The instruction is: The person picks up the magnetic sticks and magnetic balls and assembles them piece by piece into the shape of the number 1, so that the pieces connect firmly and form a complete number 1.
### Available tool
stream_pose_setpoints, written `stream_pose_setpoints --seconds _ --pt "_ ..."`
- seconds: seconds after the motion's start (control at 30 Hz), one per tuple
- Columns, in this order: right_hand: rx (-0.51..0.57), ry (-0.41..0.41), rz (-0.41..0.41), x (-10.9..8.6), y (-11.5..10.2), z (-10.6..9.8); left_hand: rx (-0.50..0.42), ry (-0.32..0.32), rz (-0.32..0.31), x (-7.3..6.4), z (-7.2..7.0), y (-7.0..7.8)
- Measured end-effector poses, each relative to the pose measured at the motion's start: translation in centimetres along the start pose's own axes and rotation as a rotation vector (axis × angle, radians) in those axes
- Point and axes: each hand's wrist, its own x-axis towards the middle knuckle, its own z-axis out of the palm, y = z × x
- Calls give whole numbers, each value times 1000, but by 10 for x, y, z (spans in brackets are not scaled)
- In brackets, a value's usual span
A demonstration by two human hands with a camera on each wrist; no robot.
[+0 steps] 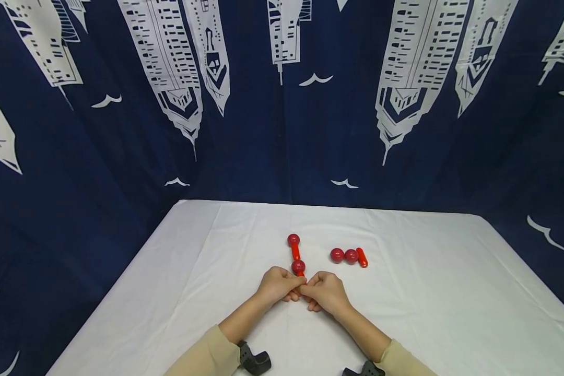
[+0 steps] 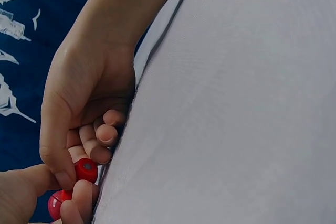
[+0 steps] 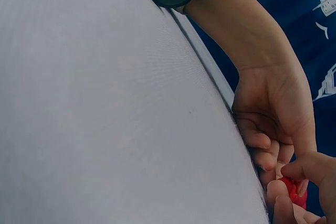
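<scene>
A chain of red pieces lies on the white table in the head view: a far red ball (image 1: 293, 239), a red rod (image 1: 295, 252), a second ball (image 1: 298, 266), and a near red rod (image 1: 301, 273) that runs in between my hands. My left hand (image 1: 278, 285) pinches this near rod between thumb and fingers. Close against it, my right hand (image 1: 327, 293) pinches at the same rod, thumbs almost meeting. In the left wrist view a red rod end (image 2: 87, 170) with a grey dot shows between the fingers. Fingers hide most of the held part.
To the right of the chain, two red balls (image 1: 337, 255) and a loose red rod (image 1: 362, 257) lie side by side. A white cloth (image 1: 427, 292) covers the table. Behind it hangs a dark blue curtain (image 1: 282, 146) printed with white buildings.
</scene>
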Motion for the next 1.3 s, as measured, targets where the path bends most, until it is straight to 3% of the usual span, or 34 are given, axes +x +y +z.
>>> stream_pose_setpoints --seconds 0.3,0.7,0.93,1.3 --pt "34 11 -8 -2 0 1 95 30 24 7 0 4" --pt "52 -1 -4 5 -2 -1 139 40 21 18 -6 13" --pt "40 -9 20 1 2 -1 146 23 43 23 -3 5" --pt "46 -12 15 4 2 1 93 46 67 29 -8 0"
